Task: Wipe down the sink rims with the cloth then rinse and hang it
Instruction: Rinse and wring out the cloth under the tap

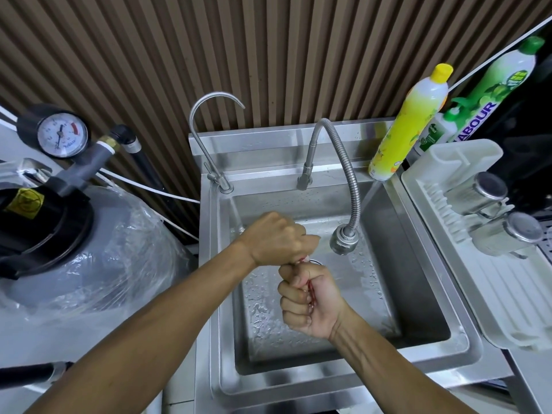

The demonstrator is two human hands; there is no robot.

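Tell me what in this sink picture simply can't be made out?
All in the head view:
- The cloth: only a thin red and white sliver shows, the rest wrapped inside the left hand and right hand.
- The drain: mostly behind the hands.
- The pressure gauge: numbers too small to read.
- The green bottle: its label is partly cut off by the yellow bottle and the drying rack.
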